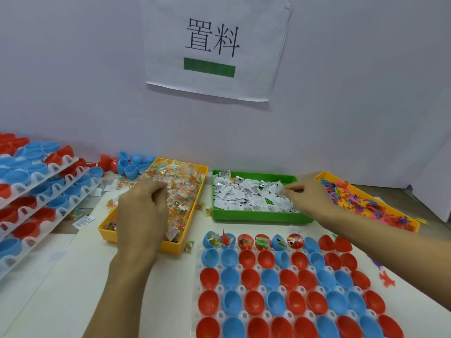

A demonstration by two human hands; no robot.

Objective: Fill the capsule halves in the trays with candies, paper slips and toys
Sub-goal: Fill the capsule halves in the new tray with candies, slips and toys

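- Head view, grips: the left hand (141, 211) is down in the yellow candy tray (170, 245), fingers curled into the heap of candy packets (175, 189); whether it has one packet or several I cannot tell. The right hand (308, 196) reaches over the green slip tray (256, 217) at the desk's far side, thumb and fingertips pinched together on a paper slip (281, 190).
- Where the work stands: the capsule tray (220, 287) lies at the desk's near right; only about six capsule halves (271, 276) in its far row hold anything, and every row nearer is bare.
- Risk: the packets are slippery and tangled, so a loose clutch could drag extras over the tray's rim; strays already lie on the desk beside it.
- Risk: the slips are thin and overlapping, so two could lift as one, leaving a cup doubled.
- Risk: either forearm crossing the capsule tray could knock the loosely seated halves askew.
- Risk: working both hands at once, a cup could be skipped, since filled and bare cups alternate in colour.
- Hard to see: the toy tray (366, 203) at the far right edge is partly behind the right wrist.
- The stacked trays (36, 191) at the left edge are cut off.
- Slip print is unreadable.
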